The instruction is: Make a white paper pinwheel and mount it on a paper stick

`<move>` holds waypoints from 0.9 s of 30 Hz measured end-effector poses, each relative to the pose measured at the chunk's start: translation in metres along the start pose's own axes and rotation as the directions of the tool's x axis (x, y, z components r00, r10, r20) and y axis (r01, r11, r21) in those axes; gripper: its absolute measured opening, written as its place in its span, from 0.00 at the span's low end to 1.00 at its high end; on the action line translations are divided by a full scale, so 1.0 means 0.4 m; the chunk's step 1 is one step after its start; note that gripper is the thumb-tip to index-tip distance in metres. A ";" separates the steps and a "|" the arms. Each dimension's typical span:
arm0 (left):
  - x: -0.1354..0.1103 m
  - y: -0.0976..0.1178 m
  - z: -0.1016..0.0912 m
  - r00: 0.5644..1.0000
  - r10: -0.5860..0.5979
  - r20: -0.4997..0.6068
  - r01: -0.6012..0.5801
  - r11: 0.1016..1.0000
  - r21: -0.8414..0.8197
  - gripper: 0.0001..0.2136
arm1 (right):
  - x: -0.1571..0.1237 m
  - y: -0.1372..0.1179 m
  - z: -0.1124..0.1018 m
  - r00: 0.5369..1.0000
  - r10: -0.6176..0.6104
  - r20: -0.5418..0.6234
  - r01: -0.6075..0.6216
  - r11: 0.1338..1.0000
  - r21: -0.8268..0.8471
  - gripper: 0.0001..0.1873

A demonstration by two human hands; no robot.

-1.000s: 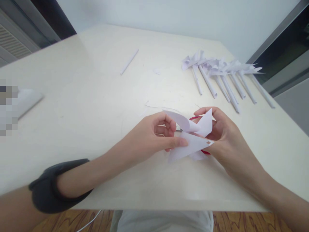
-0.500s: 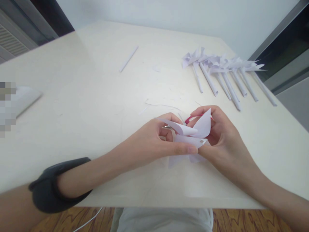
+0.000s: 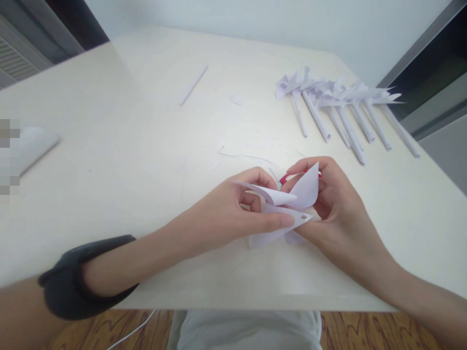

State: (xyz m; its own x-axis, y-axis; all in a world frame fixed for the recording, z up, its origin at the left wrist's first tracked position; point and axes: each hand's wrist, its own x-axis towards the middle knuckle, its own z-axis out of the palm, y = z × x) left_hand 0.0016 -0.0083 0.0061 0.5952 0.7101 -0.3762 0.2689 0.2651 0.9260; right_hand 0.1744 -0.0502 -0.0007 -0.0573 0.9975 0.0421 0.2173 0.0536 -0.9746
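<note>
Between my two hands is a white paper pinwheel head point(image 3: 308, 187), its blades curled in and one pointed corner showing a small diamond-shaped hole. My left hand point(image 3: 251, 209) pinches the paper, thumb along the near blade and fingers behind it. From the other side my right hand point(image 3: 330, 194) closes round the folded centre, its fingertips partly hidden by the blades. Red-handled scissors point(image 3: 283, 180) show just behind the paper, by the right fingers; most of them is covered. A black band circles my left wrist.
Several paper pinwheels with rolled stems point(image 3: 350, 126) lie in a row at the back right. A lone rolled paper stick point(image 3: 194, 85) is farther back, left of centre. Thin paper scraps point(image 3: 244, 156) lie beyond my hands. White paper point(image 3: 38, 146) sits at the left edge.
My left thumb has drawn back slightly to the left along the near blade, and the corner with the hole shows more fully. The right hand keeps nearly the same place.
</note>
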 end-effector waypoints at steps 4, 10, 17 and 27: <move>0.001 0.002 0.002 1.000 -0.006 -0.001 0.006 1.000 0.004 0.15 | -0.004 0.001 0.003 1.000 -0.024 -0.004 0.023 0.999 -0.040 0.24; 0.000 0.002 0.009 1.000 -0.022 0.003 0.022 1.000 0.013 0.19 | -0.006 0.004 0.012 0.997 -0.070 -0.018 0.068 0.994 -0.088 0.28; -0.006 0.009 0.013 0.999 -0.031 -0.028 0.030 0.999 -0.023 0.20 | -0.008 0.002 0.014 0.998 -0.054 -0.020 0.052 0.996 -0.067 0.28; 0.000 0.005 0.008 0.998 0.053 0.016 -0.049 0.984 -0.173 0.12 | -0.001 -0.003 0.008 0.996 -0.067 -0.061 0.066 0.997 -0.028 0.28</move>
State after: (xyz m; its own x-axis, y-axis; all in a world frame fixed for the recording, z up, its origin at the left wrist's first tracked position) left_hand 0.0045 -0.0098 0.0078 0.6208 0.7123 -0.3274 0.1043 0.3388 0.9351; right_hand 0.1711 -0.0508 -0.0001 -0.0123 0.9926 0.1211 0.2403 0.1205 -0.9632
